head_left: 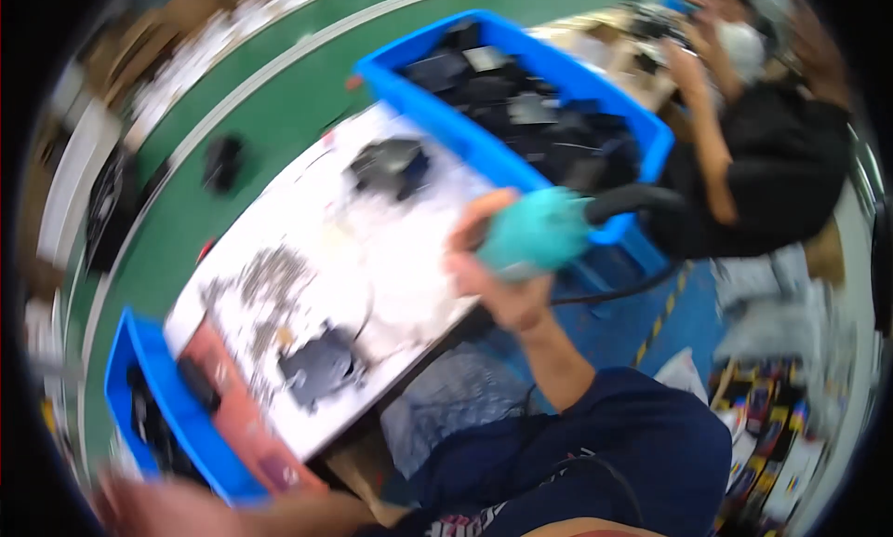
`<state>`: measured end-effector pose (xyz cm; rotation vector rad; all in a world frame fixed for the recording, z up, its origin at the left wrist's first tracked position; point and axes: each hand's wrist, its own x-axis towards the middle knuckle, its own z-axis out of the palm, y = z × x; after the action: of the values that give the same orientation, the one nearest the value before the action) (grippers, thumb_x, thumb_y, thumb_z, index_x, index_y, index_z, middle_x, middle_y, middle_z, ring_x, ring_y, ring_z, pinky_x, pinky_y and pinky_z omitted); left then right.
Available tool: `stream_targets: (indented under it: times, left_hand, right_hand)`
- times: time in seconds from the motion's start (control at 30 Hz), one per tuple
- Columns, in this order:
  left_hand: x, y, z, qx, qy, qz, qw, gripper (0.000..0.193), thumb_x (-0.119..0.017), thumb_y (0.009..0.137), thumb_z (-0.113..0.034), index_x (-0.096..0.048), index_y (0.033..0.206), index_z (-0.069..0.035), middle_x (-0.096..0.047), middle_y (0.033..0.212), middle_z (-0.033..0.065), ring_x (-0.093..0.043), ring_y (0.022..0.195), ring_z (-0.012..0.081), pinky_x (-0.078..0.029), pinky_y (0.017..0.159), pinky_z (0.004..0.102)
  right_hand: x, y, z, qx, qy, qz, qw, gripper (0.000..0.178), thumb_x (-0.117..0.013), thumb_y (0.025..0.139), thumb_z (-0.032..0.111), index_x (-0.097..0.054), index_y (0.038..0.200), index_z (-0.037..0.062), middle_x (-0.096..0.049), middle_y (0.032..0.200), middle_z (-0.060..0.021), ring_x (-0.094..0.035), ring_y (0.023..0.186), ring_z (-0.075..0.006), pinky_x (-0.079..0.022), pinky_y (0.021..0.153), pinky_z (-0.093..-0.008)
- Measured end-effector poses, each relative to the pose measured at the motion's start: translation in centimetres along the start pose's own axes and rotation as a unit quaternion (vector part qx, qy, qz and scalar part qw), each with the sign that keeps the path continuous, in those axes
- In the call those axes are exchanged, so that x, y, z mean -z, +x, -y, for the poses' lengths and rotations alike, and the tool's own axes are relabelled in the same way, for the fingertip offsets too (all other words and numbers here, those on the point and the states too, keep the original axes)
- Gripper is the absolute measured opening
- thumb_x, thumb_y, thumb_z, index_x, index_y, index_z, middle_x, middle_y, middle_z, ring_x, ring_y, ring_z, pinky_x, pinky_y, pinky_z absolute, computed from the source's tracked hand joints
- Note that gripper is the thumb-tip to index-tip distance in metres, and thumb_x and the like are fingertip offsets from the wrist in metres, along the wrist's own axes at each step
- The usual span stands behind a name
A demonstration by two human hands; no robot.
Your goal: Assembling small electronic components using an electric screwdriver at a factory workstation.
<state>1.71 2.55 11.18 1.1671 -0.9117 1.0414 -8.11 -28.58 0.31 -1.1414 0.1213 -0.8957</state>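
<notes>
My right hand is wrapped round a teal, rounded power tool, held above the near right end of the white table. A thick black hose or cord bends away from the tool to the right; its exact kind is blurred. My left hand is smeared by motion at the lower left, close to a blue bin, and its fingers cannot be made out. A dark grey plastic part lies on the table's near side. Farther back sits another dark part.
Many small metal pieces, perhaps screws, lie scattered on the white table. A reddish strip runs along its left end. Behind stands a large blue bin full of black parts. A co-worker handles something at the far right.
</notes>
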Motion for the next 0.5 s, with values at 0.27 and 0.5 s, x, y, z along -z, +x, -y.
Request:
stream_targets:
  times: [0.27, 0.5]
  left_hand:
    - [-9.2, -0.9, 27.7, 0.289, 0.263, 0.319, 0.863, 0.074, -0.073, 0.072, -0.034, -0.046, 0.134, -0.004, -0.059, 0.122, 0.0206, -0.062, 0.102, 0.0235, -0.044, 0.092, 0.0344]
    - [-4.8, -7.8, 39.4, 0.364, 0.453, 0.399, 0.709, 0.089, -0.084, 0.052, -0.043, -0.054, 0.124, 0.000, -0.062, 0.115, 0.0165, -0.060, 0.107, 0.0303, -0.045, 0.094, 0.0350]
  right_hand:
    - [-0.6, 0.1, 0.7, 0.097, -0.107, 0.087, 0.986, 0.026, -0.057, 0.075, -0.003, -0.046, 0.099, -0.0017, -0.056, 0.069, -0.0109, -0.049, 0.049, -0.0109, -0.041, 0.048, -0.0201]
    - [0.0, 0.3, 0.7, 0.081, -0.092, 0.062, 0.991, 0.024, -0.056, 0.077, 0.003, -0.045, 0.098, -0.0012, -0.054, 0.070, -0.0115, -0.046, 0.047, -0.0108, -0.040, 0.048, -0.0198]
